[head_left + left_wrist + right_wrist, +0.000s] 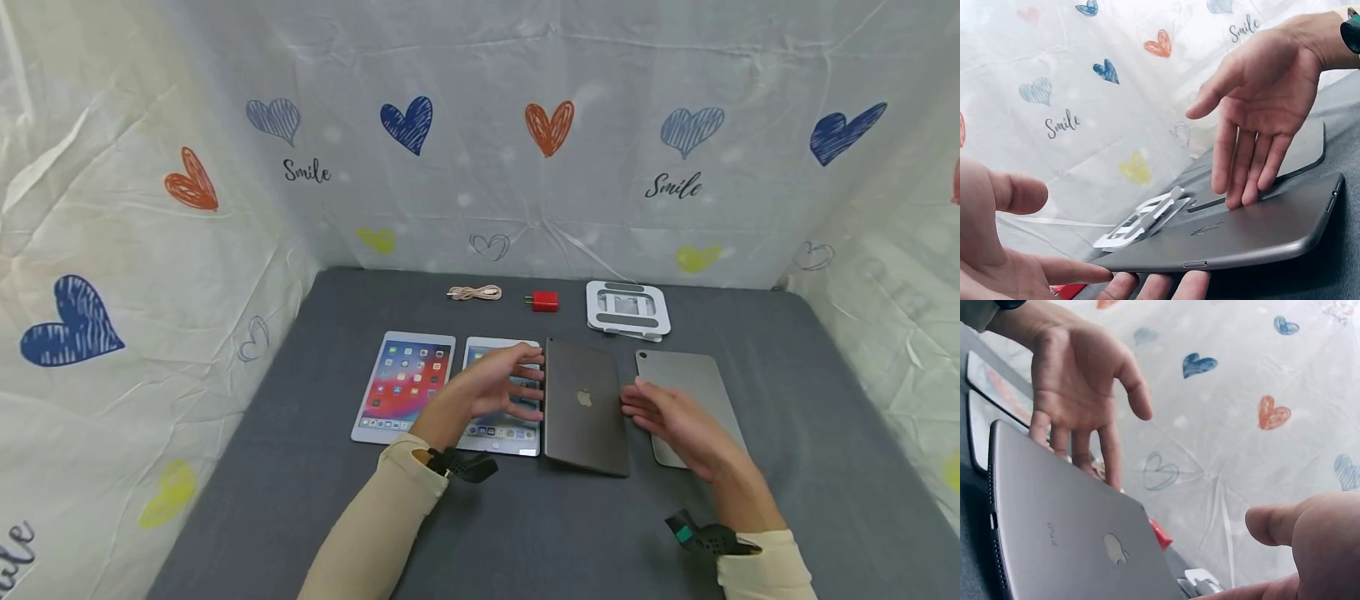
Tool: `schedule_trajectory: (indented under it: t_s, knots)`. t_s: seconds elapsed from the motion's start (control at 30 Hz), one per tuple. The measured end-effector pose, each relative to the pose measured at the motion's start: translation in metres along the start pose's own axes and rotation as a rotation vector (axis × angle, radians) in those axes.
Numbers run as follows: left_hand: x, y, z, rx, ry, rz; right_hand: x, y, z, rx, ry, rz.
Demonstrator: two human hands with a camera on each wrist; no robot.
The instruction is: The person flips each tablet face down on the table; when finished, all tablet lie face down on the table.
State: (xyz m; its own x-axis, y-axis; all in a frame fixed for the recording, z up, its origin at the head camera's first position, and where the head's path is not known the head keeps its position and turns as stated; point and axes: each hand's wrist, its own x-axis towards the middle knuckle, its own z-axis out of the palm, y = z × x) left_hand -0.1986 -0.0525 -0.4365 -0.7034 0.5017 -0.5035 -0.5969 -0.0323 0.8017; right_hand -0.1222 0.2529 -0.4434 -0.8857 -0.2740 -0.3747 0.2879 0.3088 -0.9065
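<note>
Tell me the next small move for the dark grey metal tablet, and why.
Probably lower the dark grey tablet gently onto the grey table: its left edge is raised, with fingers of the left hand beneath it, and the right hand grips nothing.

A red charger (545, 302) lies between a bundled cable (475, 293) and white stand (627, 319).

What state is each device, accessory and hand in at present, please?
Leftmost tablet: face up, screen lit
Second tablet: face up, screen lit, partly hidden
Dark tablet: back showing, tilted, left edge raised
Grey tablet: face down, flat
Cable: bundled
Red charger: unplugged
White stand: folded
Left hand: fingers extended, touching the raised edge
Right hand: fingers extended, near the opposite edge
</note>
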Motion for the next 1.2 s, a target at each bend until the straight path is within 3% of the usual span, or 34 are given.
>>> schedule_trajectory:
  t_s: [0.37, 0.57, 0.8, 1.07, 1.2]
  knots:
    - [0.015, -0.001, 0.013, 0.046, 0.01, -0.026, -0.001, -0.001, -0.006, -0.033, 0.05, 0.024]
    - [0.015, -0.002, 0.017, 0.095, 0.013, -0.019, -0.004, -0.003, -0.003, -0.073, 0.072, 0.019]
    - [-0.003, 0.001, 0.013, 0.11, 0.011, 0.044, -0.004, -0.011, 0.002, -0.155, 0.125, 0.045]
    - [-0.031, 0.008, -0.017, 0.074, -0.04, 0.107, 0.002, -0.019, 0.01, 0.086, 0.1, -0.127]
    - [-0.044, 0.011, -0.036, 0.046, -0.081, 0.138, 0.011, -0.023, 0.018, 0.144, 0.07, -0.139]
